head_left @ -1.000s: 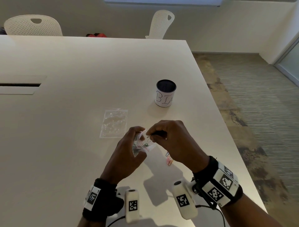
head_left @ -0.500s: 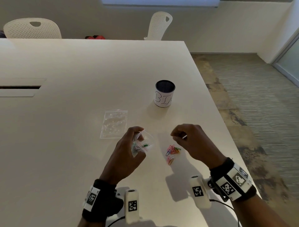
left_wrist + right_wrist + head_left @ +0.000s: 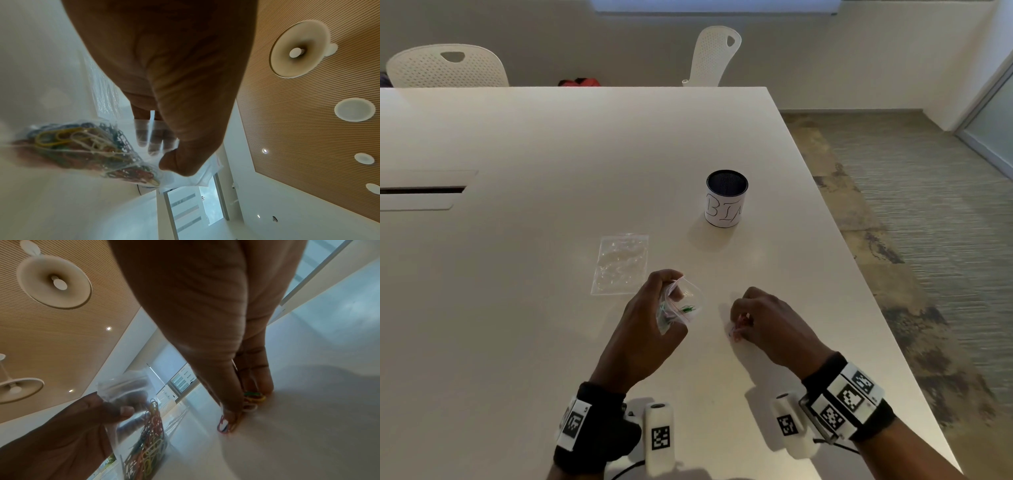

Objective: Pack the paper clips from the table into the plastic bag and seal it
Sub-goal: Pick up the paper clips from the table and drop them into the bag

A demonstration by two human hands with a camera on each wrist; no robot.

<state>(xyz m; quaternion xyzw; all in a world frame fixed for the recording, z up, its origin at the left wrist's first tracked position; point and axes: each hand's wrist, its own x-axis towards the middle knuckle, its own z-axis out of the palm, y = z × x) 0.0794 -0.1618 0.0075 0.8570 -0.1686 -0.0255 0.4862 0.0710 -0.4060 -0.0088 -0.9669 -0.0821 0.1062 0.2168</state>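
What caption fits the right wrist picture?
Right hand gathers clips off the table; left hand holds the bag.

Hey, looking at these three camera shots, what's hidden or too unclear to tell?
- Head view: the loose paper clips on the table are mostly covered by the right hand; no count possible.
- Right wrist view: the fingertips are on the clips, but whether any is lifted is unclear.
- Left wrist view: the bag held by the left hand is blurred; its clips cannot be counted.
- Head view: the inside of the cup is dark.
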